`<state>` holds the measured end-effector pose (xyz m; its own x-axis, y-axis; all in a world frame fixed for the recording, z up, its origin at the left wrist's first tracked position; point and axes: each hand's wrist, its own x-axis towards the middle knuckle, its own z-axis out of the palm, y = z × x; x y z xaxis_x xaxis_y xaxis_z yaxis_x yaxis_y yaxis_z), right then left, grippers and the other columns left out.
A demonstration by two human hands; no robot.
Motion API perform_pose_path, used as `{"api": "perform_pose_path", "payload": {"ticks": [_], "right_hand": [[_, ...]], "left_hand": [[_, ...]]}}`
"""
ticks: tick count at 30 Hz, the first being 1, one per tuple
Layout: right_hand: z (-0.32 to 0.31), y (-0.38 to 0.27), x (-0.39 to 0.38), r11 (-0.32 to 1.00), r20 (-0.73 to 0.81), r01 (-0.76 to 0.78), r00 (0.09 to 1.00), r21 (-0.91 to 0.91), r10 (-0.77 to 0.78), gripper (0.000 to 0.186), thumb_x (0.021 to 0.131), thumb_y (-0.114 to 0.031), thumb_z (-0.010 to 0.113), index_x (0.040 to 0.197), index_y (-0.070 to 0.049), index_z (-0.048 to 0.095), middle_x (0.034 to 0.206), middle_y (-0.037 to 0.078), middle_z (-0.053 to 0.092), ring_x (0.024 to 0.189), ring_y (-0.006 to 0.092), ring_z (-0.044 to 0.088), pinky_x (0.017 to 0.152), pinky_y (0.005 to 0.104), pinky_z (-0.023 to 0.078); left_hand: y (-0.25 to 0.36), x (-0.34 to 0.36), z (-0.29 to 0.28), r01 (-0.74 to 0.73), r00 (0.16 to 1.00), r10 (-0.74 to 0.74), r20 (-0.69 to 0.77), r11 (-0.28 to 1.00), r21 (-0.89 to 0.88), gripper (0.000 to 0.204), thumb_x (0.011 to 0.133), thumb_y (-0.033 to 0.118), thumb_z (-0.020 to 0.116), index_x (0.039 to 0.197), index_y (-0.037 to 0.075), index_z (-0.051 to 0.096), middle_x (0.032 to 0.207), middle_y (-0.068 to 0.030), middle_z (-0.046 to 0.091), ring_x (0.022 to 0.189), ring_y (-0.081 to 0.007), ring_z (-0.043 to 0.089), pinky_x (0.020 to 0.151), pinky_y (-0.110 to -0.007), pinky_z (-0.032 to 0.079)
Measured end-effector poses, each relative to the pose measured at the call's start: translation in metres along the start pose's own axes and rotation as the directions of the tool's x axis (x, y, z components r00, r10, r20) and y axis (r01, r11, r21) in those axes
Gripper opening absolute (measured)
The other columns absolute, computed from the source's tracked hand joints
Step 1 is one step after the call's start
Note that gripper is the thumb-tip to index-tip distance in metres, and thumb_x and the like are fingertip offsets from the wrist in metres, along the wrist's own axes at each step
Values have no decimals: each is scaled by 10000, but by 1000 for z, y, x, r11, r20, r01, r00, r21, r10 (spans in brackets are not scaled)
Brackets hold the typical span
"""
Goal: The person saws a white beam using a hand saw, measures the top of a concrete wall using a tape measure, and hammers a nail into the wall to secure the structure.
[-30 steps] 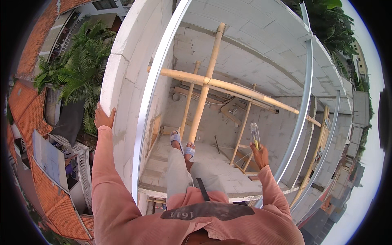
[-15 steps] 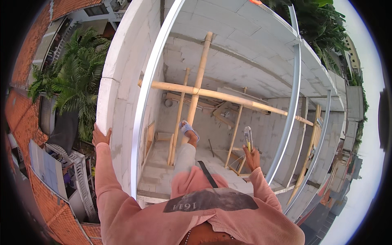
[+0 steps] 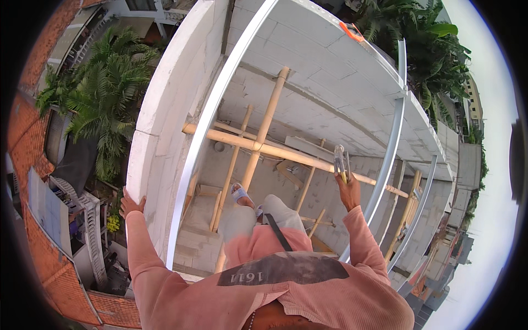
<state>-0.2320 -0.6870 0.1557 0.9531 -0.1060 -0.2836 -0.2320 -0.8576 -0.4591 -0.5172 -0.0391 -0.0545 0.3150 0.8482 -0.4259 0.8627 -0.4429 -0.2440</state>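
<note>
My left hand rests on the top edge of the pale block wall, fingers spread over it. My right hand is raised in front of my right side, closed round a pliers-like metal tool with yellow on its handles. The tool points up and away from me, its jaws hard to make out. Behind it runs a bamboo pole, crossing an upright bamboo pole. One sandalled foot is on the bamboo, and the other is partly hidden by my leg.
A shiny metal channel spans the opening on my left, another on my right. Far below lies the room's floor, with boards about. An orange tool lies on the far wall's top. Palms and tiled roofs stand outside.
My right hand has risen and moved away from me with the tool. The second foot and knee have come into view. My left hand stays on the wall as the view shifts.
</note>
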Motion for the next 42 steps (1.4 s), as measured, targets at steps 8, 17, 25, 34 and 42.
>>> {"api": "perform_pose_path", "payload": {"ticks": [8,17,25,34,42], "right_hand": [[-17,-20,77,998,30,49,998,-45,-48,380,921,-364,672,840,0,600,661,58,481,644,125,425,599,331,402],[18,-169,415,929,-114,360,930,87,-350,488,958,-482,544,888,0,578,694,133,599,678,266,601,655,399,457],[36,-268,687,911,-196,372,894,-177,-403,619,919,-589,501,1068,-12,666,1053,319,647,1046,468,615,915,502,454],[88,-280,772,928,-368,304,855,-216,-366,549,889,-598,544,1209,-168,664,1304,267,484,1201,478,501,1028,559,373],[79,-272,787,911,-286,336,872,-239,-397,554,877,-608,560,1258,-213,635,1337,235,442,1220,446,492,1056,567,336]], "left_hand": [[-13,13,6,73,988,-68,135,997,-34,1108,736,614,739,1560,372,39,1493,-79,330,1417,-283,313,1155,-637,188],[213,67,-98,-317,786,223,-577,946,-67,1164,690,790,643,1574,247,117,1620,-62,161,1512,-250,117,1163,-652,129],[314,110,-152,-161,918,96,-385,977,-141,1025,735,702,688,1550,273,238,1376,-92,472,1279,-298,472,1069,-532,349],[297,114,-140,-250,849,175,-499,964,-88,1046,737,601,754,1559,211,239,1260,-141,512,1172,-339,512,1006,-499,394],[306,108,-146,-300,819,219,-530,951,-71,1050,740,581,762,1559,178,243,1246,-145,526,1151,-334,523,988,-482,399]]}}
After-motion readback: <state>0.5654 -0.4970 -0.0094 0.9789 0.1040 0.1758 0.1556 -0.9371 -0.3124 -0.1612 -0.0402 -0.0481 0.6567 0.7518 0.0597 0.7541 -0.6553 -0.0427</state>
